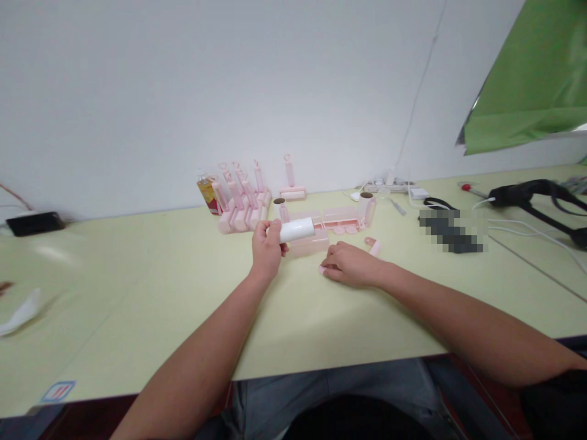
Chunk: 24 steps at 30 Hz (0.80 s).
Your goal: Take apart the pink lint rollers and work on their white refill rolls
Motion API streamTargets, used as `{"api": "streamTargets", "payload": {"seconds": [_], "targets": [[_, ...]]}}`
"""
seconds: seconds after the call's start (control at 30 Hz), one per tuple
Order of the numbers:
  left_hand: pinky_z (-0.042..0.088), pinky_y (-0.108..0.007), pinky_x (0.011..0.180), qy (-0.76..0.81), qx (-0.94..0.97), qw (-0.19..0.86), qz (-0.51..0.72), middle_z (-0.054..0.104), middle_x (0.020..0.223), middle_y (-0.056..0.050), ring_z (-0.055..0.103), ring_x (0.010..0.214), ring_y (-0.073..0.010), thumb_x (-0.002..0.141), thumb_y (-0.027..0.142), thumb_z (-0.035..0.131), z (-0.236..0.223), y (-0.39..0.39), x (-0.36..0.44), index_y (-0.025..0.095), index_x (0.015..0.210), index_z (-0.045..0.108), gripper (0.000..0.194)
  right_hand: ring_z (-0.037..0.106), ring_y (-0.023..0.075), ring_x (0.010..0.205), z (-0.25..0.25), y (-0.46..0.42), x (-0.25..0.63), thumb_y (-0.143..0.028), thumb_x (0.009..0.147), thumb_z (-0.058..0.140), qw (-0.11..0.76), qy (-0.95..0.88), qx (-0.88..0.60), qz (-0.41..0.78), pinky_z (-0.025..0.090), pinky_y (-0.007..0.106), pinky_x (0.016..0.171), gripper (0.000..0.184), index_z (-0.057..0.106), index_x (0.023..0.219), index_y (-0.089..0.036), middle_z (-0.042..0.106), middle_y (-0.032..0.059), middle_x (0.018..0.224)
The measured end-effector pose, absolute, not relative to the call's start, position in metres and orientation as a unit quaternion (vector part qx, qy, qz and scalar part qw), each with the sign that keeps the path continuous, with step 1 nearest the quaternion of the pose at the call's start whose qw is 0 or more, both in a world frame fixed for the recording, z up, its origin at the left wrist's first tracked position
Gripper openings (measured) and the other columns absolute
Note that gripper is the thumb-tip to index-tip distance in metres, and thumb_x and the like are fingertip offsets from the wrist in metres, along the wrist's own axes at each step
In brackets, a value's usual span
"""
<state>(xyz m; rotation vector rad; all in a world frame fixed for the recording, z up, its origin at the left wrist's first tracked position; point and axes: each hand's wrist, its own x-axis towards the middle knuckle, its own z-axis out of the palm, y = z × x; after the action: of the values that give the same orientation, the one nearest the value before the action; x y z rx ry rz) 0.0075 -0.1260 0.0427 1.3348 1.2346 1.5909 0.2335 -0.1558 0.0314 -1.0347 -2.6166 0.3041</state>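
My left hand (266, 247) is closed round one end of a white lint roll (298, 230), holding it level just above the pale green table (137, 293). My right hand (349, 264) rests on the table to its right, fingers curled over a small pink piece (322, 269). Right behind the roll lies an open pink roller case (312, 244). Another open pink case (342, 219) and an upright roll with a brown core (367, 206) lie further back. A small pink part (373, 246) lies just beyond my right hand.
Several assembled pink lint rollers (243, 205) stand near the wall, beside a small bottle (208, 194). A power strip with cables (389, 183) and black gear (532, 195) lie at the right. A black box (34, 223) sits far left, white paper (18, 315) at the left edge.
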Motion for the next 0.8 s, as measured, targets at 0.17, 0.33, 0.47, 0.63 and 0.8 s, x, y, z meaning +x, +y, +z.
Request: {"api": "streamTargets", "payload": {"seconds": [0.17, 0.33, 0.47, 0.63, 0.8], "targets": [[0.034, -0.016, 0.033, 0.474, 0.515, 0.364, 0.615, 0.048, 0.047, 0.008, 0.049, 0.036, -0.0098, 0.084, 0.055, 0.057, 0.0427, -0.1262, 0.0085, 0.022, 0.086, 0.045, 0.035, 0.061, 0.0212, 0.086, 0.0279, -0.15, 0.234, -0.03, 0.091, 0.059, 0.249, -0.874, -0.4, 0.116, 0.042, 0.032, 0.077, 0.02, 0.069, 0.099, -0.015, 0.068, 0.0096, 0.091], [0.033, -0.016, 0.032, 0.469, 0.531, 0.38, 0.594, 0.049, 0.048, 0.008, 0.049, 0.035, -0.0097, 0.086, 0.053, 0.055, 0.0425, -0.1286, 0.0117, 0.021, 0.086, 0.045, 0.034, 0.059, 0.0165, 0.077, 0.0246, -0.1458, 0.2343, -0.034, 0.083, 0.07, 0.425, -0.789, -0.415, 0.155, 0.048, 0.031, 0.068, 0.047, 0.051, 0.123, -0.019, 0.064, 0.0084, 0.112], [0.031, -0.017, 0.032, 0.461, 0.55, 0.401, 0.569, 0.049, 0.046, 0.007, 0.046, 0.033, -0.0098, 0.088, 0.058, 0.051, 0.0416, -0.1319, 0.0146, 0.021, 0.085, 0.045, 0.037, 0.06, 0.0194, 0.092, 0.0248, -0.1484, 0.2331, -0.028, 0.083, 0.069, 0.455, -0.817, -0.321, 0.153, 0.053, 0.033, 0.073, 0.063, 0.042, 0.14, -0.025, 0.053, 0.0118, 0.133], [0.034, -0.019, 0.033, 0.463, 0.566, 0.411, 0.544, 0.051, 0.043, 0.006, 0.048, 0.032, -0.0119, 0.091, 0.063, 0.038, 0.0382, -0.1327, 0.0156, 0.02, 0.09, 0.049, 0.044, 0.062, 0.0189, 0.086, 0.0262, -0.1511, 0.2319, -0.025, 0.086, 0.066, 0.451, -0.833, -0.29, 0.138, 0.054, 0.035, 0.078, 0.051, 0.05, 0.135, -0.025, 0.061, 0.01, 0.121], [0.038, -0.02, 0.033, 0.456, 0.552, 0.439, 0.543, 0.056, 0.048, 0.003, 0.056, 0.037, -0.0156, 0.092, 0.062, 0.036, 0.0365, -0.1307, 0.0152, 0.02, 0.092, 0.049, 0.044, 0.062, 0.0189, 0.082, 0.0269, -0.1509, 0.2331, -0.029, 0.087, 0.066, 0.45, -0.828, -0.31, 0.127, 0.052, 0.035, 0.076, 0.052, 0.05, 0.136, -0.022, 0.065, 0.009, 0.111]]}}
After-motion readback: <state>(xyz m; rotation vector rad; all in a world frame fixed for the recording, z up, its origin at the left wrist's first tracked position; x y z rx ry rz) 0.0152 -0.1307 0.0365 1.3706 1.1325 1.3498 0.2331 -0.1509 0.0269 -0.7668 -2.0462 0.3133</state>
